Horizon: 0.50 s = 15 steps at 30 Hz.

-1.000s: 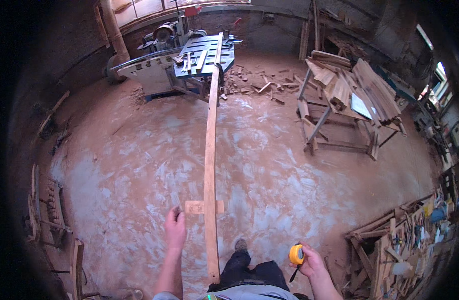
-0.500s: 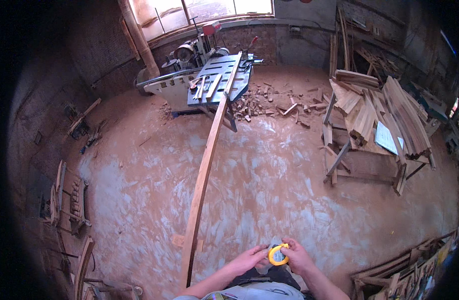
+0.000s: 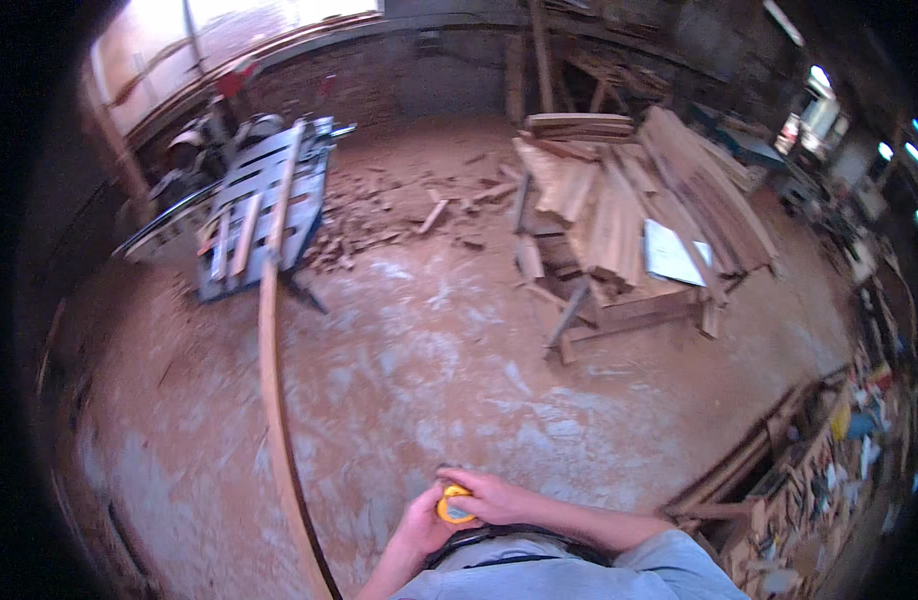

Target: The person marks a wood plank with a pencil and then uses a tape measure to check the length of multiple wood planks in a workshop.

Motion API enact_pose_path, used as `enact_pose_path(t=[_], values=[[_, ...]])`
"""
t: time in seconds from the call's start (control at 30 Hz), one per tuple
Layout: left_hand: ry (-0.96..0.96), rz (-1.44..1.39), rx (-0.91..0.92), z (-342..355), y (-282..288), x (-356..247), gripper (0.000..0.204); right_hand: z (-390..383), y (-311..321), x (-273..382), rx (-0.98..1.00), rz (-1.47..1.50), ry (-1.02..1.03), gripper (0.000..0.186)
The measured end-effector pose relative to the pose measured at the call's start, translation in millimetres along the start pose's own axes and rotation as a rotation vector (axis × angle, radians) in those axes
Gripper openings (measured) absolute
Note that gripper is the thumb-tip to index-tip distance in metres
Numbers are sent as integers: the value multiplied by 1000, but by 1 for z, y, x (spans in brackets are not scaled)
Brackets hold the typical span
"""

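A yellow tape measure (image 3: 456,507) with a pale round label is held in front of my waist, at the bottom middle. My left hand (image 3: 419,522) closes on it from the left. From the right, my right hand (image 3: 491,498) reaches across its top with the fingers curled over it. The two hands meet around the case, and some fingertips are hidden. No drawn-out tape blade can be made out. To the left of my hands, a long wooden beam (image 3: 275,400) runs from the slotted machine table (image 3: 249,190) down toward the lower edge.
Ahead to the right, a wooden stand (image 3: 629,318) bears stacked boards (image 3: 609,220) and a white sheet (image 3: 676,253). Wood offcuts (image 3: 379,215) litter the dusty floor beside the machine. A bin of scraps (image 3: 794,500) lies at the lower right.
My view has swung right, so the machine and beam now sit farther left. My left and right hands have come closer together around the tape measure.
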<state>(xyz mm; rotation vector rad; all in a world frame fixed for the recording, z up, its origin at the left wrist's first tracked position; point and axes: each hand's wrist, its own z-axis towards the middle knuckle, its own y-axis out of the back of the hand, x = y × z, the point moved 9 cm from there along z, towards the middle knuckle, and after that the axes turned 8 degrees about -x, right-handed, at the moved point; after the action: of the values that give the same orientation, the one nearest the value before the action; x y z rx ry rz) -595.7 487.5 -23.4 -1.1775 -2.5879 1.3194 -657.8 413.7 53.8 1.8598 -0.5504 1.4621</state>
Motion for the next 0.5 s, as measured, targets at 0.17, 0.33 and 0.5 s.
enact_pose_path(t=[0.17, 0.33, 0.5], values=[[-57, -85, -1, 35, -24, -107, 41, 84, 44, 45, -54, -232, 85, 63], [-111, -120, -89, 86, -26, -189, 34, 161, 71, 56, -153, -337, 234, 79], [-197, -14, -103, 142, -35, -265, 41, 247, 109, 42, -83, -349, 294, 81]])
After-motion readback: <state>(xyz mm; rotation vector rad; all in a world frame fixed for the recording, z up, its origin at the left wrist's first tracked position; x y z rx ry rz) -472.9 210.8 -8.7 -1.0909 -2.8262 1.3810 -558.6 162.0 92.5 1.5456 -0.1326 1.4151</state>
